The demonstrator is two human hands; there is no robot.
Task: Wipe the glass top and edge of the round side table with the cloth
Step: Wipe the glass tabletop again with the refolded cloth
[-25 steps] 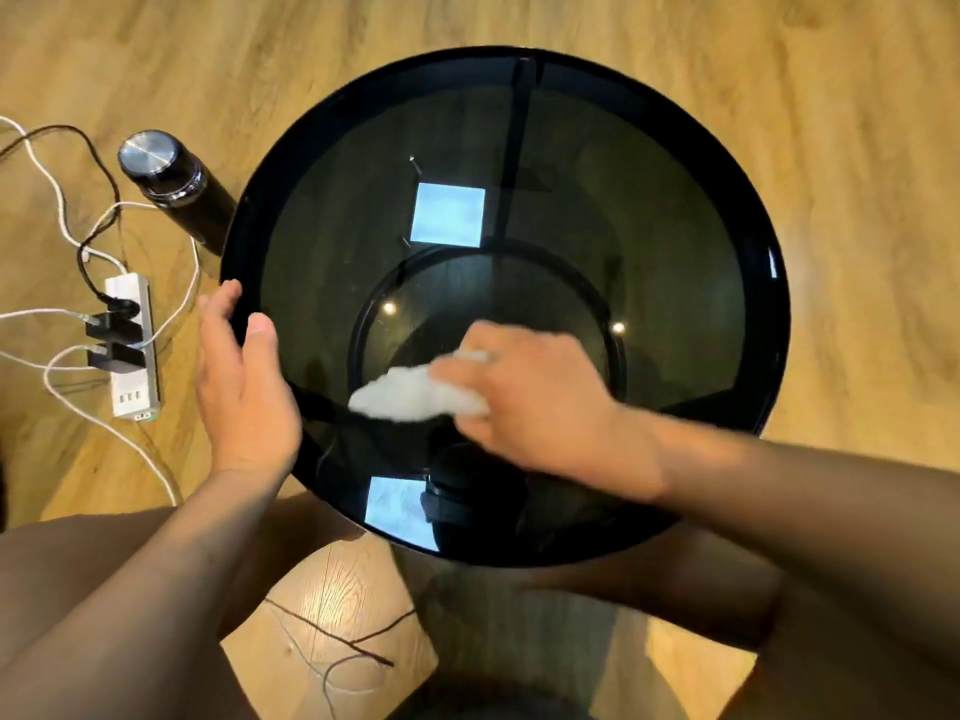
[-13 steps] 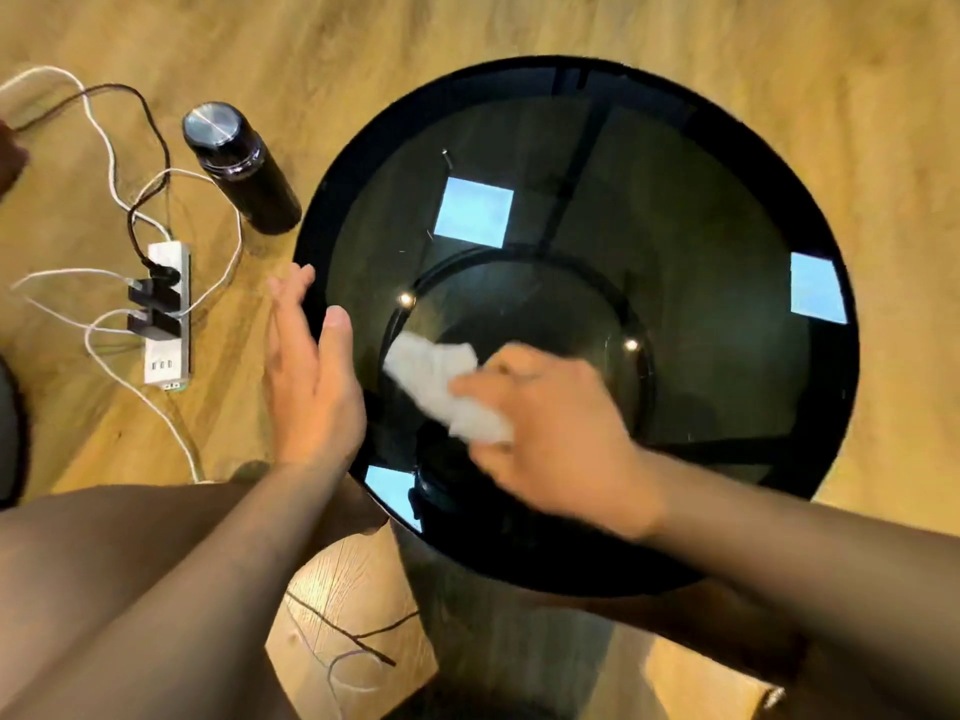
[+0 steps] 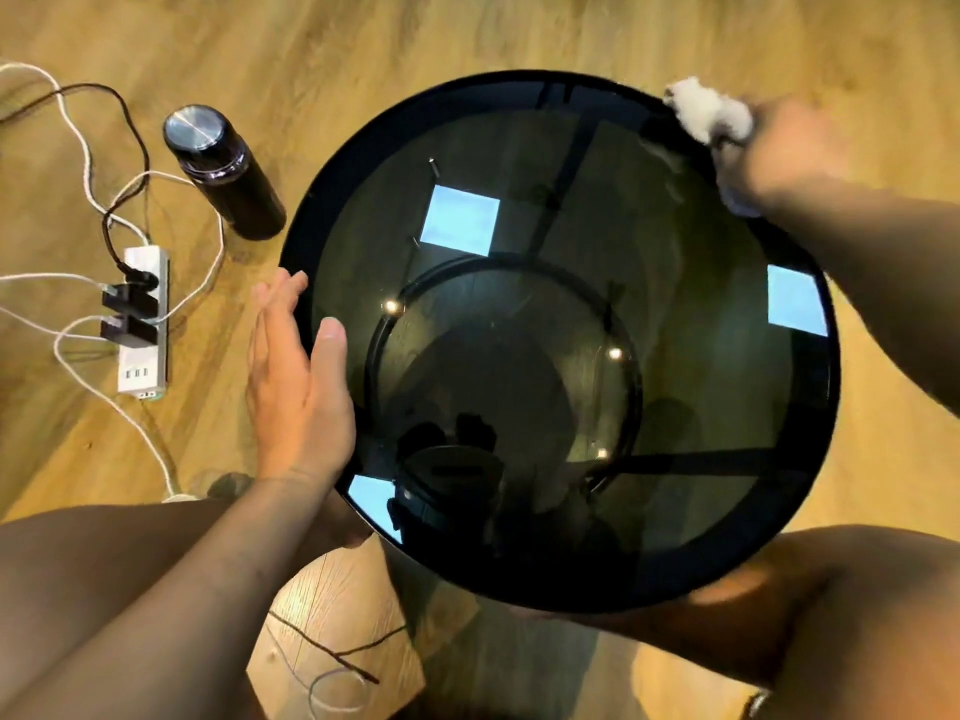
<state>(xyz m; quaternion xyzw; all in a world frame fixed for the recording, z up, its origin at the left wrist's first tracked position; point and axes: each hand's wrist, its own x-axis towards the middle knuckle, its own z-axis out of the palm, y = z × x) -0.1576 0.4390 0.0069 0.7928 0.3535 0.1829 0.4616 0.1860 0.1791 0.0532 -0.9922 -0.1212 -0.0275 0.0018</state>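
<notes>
The round side table's dark smoked-glass tabletop (image 3: 467, 96), ringed by a black rim, fills the middle of the view. The white cloth (image 3: 709, 114) sits at its far right edge, bunched up and lying right on the rim where the glass meets the black band. The right hand (image 3: 779, 148) is directly behind it, on the right and slightly nearer side, with the forearm crossing the right part of the glass. The hand is motion-blurred, so the exact finger positions cannot be read, but it has the cloth gathered at its fingertips and appears to be pressing it onto the edge.

The left hand (image 3: 296, 387) is on the opposite side, at the near left rim. It is flat and open with straight fingers held together along the outer edge and the thumb resting on the glass, holding nothing. It looks like a brace for the table.

The relation that matters is that the cloth lies ahead of the right hand, along the rim's curve. From there the edge runs left across the far side or back towards the near right. The right hand is clearly the nearer one for either arc; the left is well apart from the cloth.

A black cylindrical bottle with a steel lid (image 3: 228, 174) and a white power strip (image 3: 143, 324) lie on the wooden floor (image 3: 467, 28) to the left.
</notes>
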